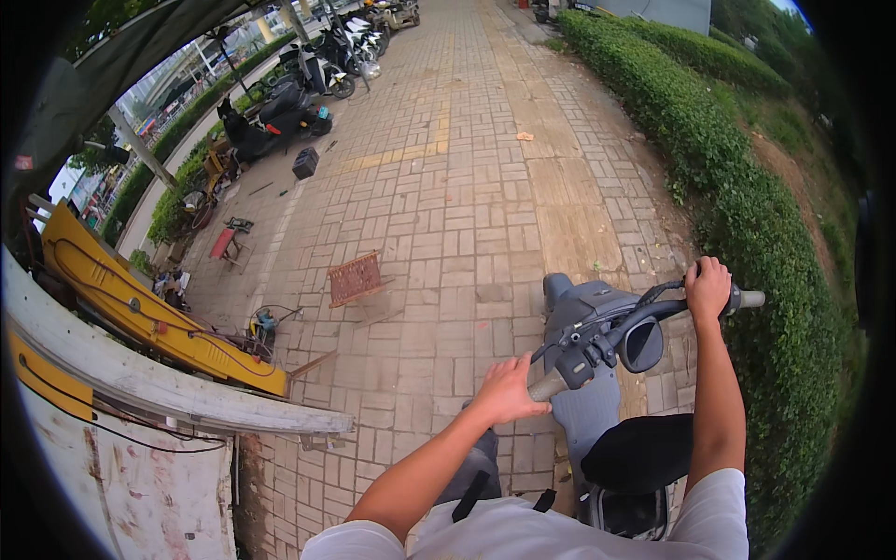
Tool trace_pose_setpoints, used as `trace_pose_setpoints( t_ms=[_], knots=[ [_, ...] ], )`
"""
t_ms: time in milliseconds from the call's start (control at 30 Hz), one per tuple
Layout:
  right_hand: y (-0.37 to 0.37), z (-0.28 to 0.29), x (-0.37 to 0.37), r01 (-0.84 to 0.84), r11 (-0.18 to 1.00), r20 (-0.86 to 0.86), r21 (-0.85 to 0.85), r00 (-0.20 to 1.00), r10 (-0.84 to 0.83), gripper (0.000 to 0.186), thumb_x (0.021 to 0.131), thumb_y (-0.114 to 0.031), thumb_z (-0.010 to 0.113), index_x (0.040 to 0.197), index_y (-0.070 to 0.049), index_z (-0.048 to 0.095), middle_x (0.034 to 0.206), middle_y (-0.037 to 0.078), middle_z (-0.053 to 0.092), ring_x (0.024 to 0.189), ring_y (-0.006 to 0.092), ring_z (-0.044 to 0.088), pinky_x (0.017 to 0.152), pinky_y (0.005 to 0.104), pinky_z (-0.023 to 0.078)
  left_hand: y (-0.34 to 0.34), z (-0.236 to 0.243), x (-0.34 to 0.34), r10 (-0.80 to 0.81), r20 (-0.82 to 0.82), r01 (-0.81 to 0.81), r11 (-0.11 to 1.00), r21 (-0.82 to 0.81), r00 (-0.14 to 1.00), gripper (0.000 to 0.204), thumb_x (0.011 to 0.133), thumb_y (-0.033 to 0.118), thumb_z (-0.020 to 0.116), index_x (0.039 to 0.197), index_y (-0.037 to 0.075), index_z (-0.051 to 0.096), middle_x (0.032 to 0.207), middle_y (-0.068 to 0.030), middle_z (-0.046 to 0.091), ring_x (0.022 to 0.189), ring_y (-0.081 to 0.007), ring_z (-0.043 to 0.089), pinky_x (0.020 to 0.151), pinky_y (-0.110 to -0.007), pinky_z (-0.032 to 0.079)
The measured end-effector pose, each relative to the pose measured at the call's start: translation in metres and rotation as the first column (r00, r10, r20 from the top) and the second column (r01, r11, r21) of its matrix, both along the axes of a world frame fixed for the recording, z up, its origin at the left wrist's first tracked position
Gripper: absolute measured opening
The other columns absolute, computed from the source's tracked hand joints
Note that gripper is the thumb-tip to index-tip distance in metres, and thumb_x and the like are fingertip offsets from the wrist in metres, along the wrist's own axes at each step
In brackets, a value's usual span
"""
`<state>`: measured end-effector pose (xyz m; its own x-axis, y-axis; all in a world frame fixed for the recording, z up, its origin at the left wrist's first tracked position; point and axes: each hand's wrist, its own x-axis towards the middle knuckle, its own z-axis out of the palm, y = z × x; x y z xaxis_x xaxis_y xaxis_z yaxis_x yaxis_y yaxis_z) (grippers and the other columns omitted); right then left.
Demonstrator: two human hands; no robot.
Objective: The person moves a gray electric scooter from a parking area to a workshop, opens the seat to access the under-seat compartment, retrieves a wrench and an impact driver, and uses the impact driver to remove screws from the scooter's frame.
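Observation:
A grey scooter (587,408) stands upright just right of my body, its front pointing away from me. My left hand (509,388) is closed around the left handlebar grip (548,386), fingers toward the lever. Farther right, my right hand (709,287) wraps the right handlebar grip (749,299), whose end sticks out past it. Between the hands are the dark handlebar controls (577,364) and a round-edged mirror (641,344). The black seat (637,459) lies between my body and right forearm. My palms and the undersides of both grips are hidden.
A green hedge (737,215) runs close along the right. Left on the brick paving stand a reddish folding stool (356,278), a red low stool (223,244) and a dark box (305,163). A yellow panel (140,299) borders the left; parked scooters (280,121) stand farther off.

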<state>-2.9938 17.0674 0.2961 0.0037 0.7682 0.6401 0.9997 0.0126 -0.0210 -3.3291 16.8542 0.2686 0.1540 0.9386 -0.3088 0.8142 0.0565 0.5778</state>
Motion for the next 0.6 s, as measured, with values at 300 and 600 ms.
trace_pose_setpoints(
  t_ms=[300,600],
  knots=[
    [0.268,-0.004,-0.155,-0.019,1.0,0.07,0.023,0.997,0.017,0.011,0.078,-0.018,0.057,0.076,-0.007,0.057,0.081,0.009,0.057,0.081,0.0295,0.054,0.072,0.0401,0.042,0.247,-0.015,-0.148,0.063,0.054,-0.066,0.997,0.048,0.997,0.1,0.06,0.046,0.074,0.135,-0.005,0.031,0.121,-0.0221,0.047,0.116,-0.0354,0.044,0.099,-0.041,0.036],
    [0.525,-0.004,-0.351,-0.191,0.975,0.012,0.114,0.982,0.191,0.008,0.075,-0.014,0.058,0.074,-0.007,0.058,0.078,0.009,0.056,0.079,0.029,0.053,0.073,0.0393,0.042,0.469,-0.033,-0.308,0.193,0.092,-0.207,0.962,0.178,0.977,0.083,0.059,0.039,0.075,0.124,-0.002,0.042,0.103,-0.0198,0.058,0.101,-0.0364,0.054,0.089,-0.042,0.042]
  ],
)
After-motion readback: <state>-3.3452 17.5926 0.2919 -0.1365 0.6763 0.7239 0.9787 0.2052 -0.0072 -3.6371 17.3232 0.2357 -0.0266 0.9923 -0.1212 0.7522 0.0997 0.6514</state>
